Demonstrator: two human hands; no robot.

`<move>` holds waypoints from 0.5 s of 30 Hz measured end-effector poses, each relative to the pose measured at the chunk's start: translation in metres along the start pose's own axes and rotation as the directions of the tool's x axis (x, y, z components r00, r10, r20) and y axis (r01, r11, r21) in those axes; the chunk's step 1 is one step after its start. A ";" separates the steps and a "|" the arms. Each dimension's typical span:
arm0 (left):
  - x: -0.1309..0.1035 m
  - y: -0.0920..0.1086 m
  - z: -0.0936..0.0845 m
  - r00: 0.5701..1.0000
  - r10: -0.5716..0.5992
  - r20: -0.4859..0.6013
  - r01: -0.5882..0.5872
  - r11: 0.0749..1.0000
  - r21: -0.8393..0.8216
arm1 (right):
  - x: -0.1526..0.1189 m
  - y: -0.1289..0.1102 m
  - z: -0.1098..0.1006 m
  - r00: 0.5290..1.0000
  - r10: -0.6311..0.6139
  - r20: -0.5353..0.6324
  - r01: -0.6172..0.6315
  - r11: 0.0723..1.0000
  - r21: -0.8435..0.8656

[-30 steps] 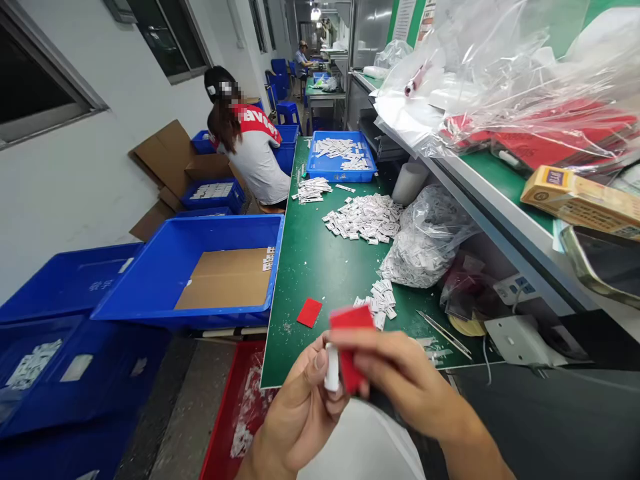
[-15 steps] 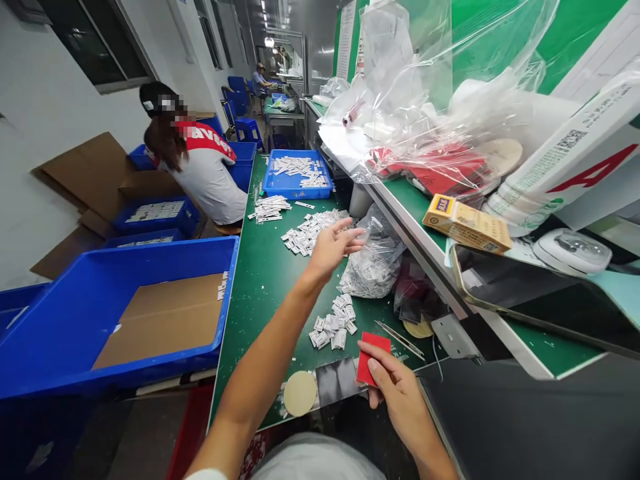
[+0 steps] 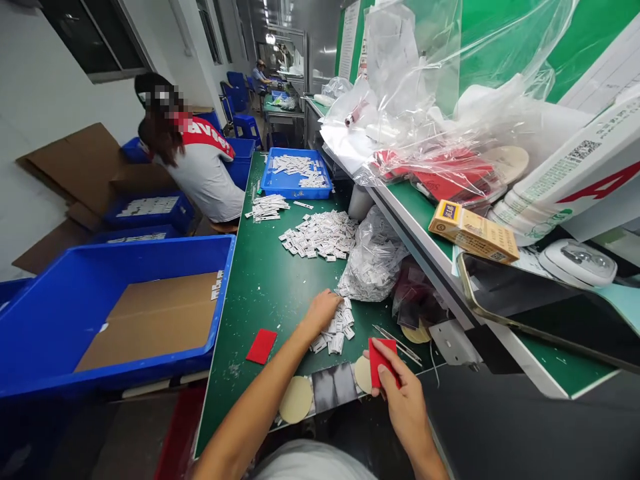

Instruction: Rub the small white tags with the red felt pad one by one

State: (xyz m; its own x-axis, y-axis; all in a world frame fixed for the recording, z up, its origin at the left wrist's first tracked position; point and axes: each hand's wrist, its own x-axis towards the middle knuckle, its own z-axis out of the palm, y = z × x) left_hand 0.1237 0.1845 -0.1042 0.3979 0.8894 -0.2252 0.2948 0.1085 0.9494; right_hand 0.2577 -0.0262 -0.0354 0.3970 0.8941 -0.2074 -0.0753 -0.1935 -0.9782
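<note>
My right hand [image 3: 403,393] pinches a flat red square piece [image 3: 383,363] between thumb and fingers, above the bench's front edge. A round beige disc [image 3: 363,375] shows partly behind it. My left hand [image 3: 323,312] is over a small heap of white plastic pieces [image 3: 338,331], its fingertips at the heap's top, beside a clear bag of white pieces [image 3: 373,263]. Its fingers are mostly hidden, so their grip does not show. A second red square [image 3: 261,346] lies on the green bench left of my left forearm. Another beige disc [image 3: 296,399] and a dark strip [image 3: 334,389] line the front edge.
A larger pile of white pieces [image 3: 320,235] lies farther back, before a blue tray [image 3: 297,192]. Tweezers [image 3: 400,345] lie right of my right hand. A big blue bin [image 3: 150,257] stands at left. The shelf [image 3: 415,230] overhangs the right side. A co-worker [image 3: 200,170] sits at left.
My left hand has come back from beside the larger pile to the small heap near me. The second red square now shows left of my forearm. My right hand still holds its red square.
</note>
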 end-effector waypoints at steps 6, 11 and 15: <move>-0.065 0.009 -0.021 0.993 -0.096 -0.074 0.054 0.896 -0.440 | -0.007 -0.016 0.003 0.994 0.065 0.089 -0.082 0.975 0.205; -0.170 0.035 -0.024 0.971 -0.219 0.093 0.208 0.595 -0.776 | -0.010 -0.050 0.027 0.718 -0.077 0.692 -0.046 0.986 0.157; -0.213 0.056 -0.025 0.935 -0.292 0.200 0.307 0.387 -0.869 | 0.000 -0.076 0.055 0.886 -0.226 0.406 0.215 0.974 0.074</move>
State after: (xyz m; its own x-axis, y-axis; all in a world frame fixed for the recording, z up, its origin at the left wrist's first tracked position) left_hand 0.0340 0.0123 0.0028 0.4602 0.7112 -0.5315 -0.5191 0.7012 0.4888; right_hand 0.2135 0.0106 0.0380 -0.0028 0.9994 0.0335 -0.0557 0.0333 -0.9979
